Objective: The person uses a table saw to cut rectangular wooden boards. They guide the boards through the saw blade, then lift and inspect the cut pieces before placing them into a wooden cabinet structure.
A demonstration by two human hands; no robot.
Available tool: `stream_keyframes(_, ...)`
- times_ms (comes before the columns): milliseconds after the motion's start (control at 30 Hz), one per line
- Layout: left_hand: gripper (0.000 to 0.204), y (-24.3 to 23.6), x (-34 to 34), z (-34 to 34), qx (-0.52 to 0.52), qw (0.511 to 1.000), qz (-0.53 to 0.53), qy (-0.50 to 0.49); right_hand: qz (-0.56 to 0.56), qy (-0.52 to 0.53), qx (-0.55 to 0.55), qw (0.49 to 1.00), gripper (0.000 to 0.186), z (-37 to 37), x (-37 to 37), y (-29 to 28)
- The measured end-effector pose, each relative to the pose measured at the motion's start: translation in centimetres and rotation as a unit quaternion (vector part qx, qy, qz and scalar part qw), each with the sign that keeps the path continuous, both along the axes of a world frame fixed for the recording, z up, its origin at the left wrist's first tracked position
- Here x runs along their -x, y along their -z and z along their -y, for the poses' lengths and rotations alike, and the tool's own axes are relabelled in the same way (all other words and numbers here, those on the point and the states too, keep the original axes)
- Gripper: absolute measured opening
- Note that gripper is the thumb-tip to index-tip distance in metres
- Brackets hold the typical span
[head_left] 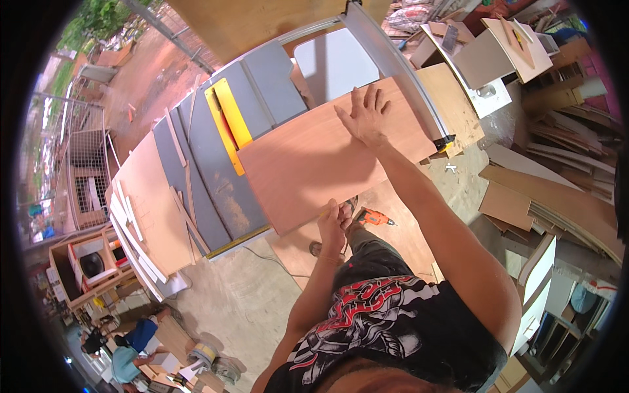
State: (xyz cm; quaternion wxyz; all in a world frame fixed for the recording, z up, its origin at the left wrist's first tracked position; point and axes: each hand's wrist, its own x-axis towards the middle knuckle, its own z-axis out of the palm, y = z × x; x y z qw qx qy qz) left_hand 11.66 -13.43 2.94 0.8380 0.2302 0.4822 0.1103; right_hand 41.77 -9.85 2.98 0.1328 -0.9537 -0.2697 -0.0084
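A reddish plywood board (308, 177) lies on the table saw (262, 92), beside the yellow insert plate (232, 118) and the long metal fence (386, 52). My right hand (367, 118) is spread flat on its upper right part, fingers apart. At the board's near edge, my left hand (334, 223) has its fingers curled round the edge; what else they may hold is hidden. Below, an orange drill (372, 218) lies on a plywood sheet, near my legs.
Thin offcut strips (131, 223) lie on the saw's left side. Stacked panels (537, 203) and scrap boards (498, 59) crowd the right. A wire fence (69, 170) and wooden crate (85, 262) stand at left. Two other people (137, 350) are at the lower left.
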Motion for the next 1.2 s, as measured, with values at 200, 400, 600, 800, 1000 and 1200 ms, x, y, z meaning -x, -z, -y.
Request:
stream_keyframes(200, 0.038, 0.0, -1.4, 0.4, -0.001, 0.998, -0.049, -0.03, -0.006, -0.009, 0.009, 1.0, 0.093, -0.3, -0.4, 0.1)
stream_keyframes(400, 0.04, 0.2, -2.3, -0.2, 0.007, 0.999, -0.003, -0.05, 0.004, -0.015, 0.024, 1.0, 0.089, -0.9, -1.3, 0.4)
stream_keyframes(600, 0.039, 2.5, -2.4, 0.0, 0.022, 0.997, 0.018, -0.077, -0.001, -0.017, 0.025, 1.0, 0.089, -1.8, -1.3, 0.2)
stream_keyframes(800, 0.041, 3.0, -3.0, -0.3, 0.016, 0.996, 0.003, -0.088, -0.007, -0.019, 0.041, 0.999, 0.09, -2.4, -1.0, -0.2)
stream_keyframes(1000, 0.042, 4.0, -3.6, -0.6, 0.009, 0.994, 0.043, -0.097, 0.006, -0.024, 0.039, 0.999, 0.09, -2.9, -1.8, -0.2)
stream_keyframes(1200, 0.045, 4.0, -4.1, -0.8, -0.005, 0.996, 0.01, -0.094, 0.022, -0.027, 0.04, 0.999, 0.09, -3.1, -2.3, 0.4)
